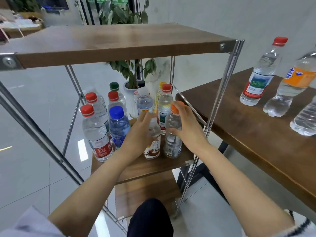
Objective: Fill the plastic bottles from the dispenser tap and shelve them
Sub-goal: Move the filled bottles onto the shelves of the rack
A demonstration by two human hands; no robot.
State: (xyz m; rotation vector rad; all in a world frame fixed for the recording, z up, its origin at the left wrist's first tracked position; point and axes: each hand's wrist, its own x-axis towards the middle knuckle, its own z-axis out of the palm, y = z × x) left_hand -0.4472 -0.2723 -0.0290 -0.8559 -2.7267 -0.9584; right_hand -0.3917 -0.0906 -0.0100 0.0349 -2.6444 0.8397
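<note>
Both hands reach into the middle shelf (pixel 164 165) of a wood and metal rack. My left hand (pixel 136 134) grips a small bottle with a brown and white label (pixel 153 147) that stands on the shelf. Right beside it, my right hand (pixel 185 124) holds the upper part of an orange-capped clear bottle (pixel 172 142), also standing on the shelf. Behind and to the left stand several filled bottles, among them a red-capped one (pixel 95 132) and a blue-capped one (pixel 118 126). No dispenser tap is in view.
The rack's top board (pixel 119 41) hangs over the shelf, with a metal post (pixel 215 106) at its right front corner. A brown table (pixel 248 127) to the right carries a red-capped bottle (pixel 261 74), an orange-labelled bottle (pixel 290 89) and another. A potted plant (pixel 133 72) stands behind the rack.
</note>
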